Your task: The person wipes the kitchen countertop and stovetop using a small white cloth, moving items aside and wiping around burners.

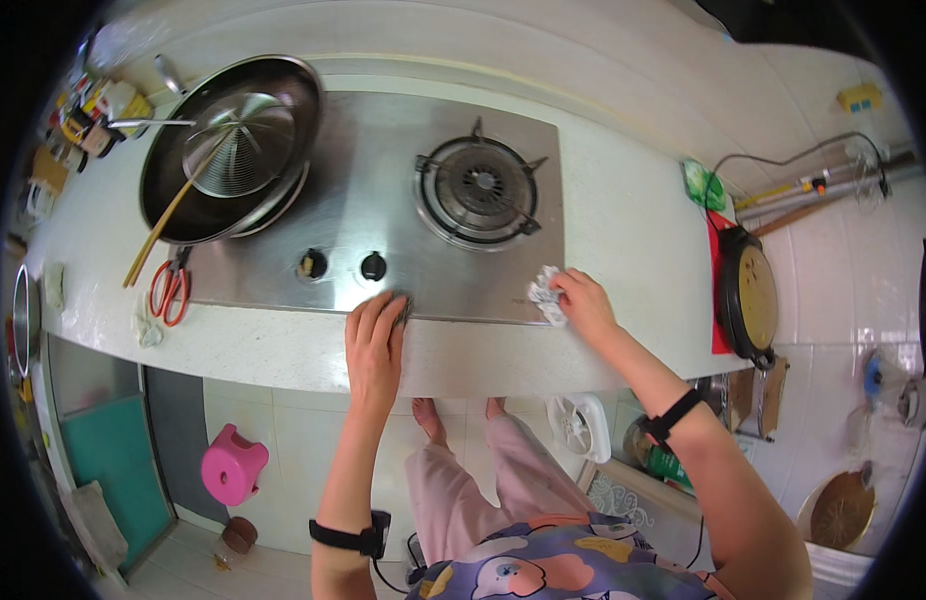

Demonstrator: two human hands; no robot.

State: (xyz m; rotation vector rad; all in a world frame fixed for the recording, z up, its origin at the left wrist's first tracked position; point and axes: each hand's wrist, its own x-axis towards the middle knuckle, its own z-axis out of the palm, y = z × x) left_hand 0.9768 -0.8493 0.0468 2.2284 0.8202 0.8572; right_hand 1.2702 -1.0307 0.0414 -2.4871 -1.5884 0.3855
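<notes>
My left hand (376, 330) rests on the front edge of a stainless-steel gas cooktop (373, 165), below the two control knobs. Beneath its fingers shows a small dark scouring pad (406, 306), mostly covered by the hand. At the cooktop's front right corner, my right hand (583, 296) pinches a crumpled white paper towel or cloth (544, 292) against the surface. Behind it is the bare right burner (484, 184) with its pan supports. On the left burner stands a large dark wok (159, 191), holding a wire strainer (241, 161) and long wooden chopsticks (162, 217).
Red-handled scissors (170, 292) lie by the cooktop's left front corner, near a crumpled clear wrapper (147, 326). Bottles (95, 135) crowd the far left. An electric griddle pan (752, 292) stands upright at the right wall. A pink stool (235, 466) is on the floor.
</notes>
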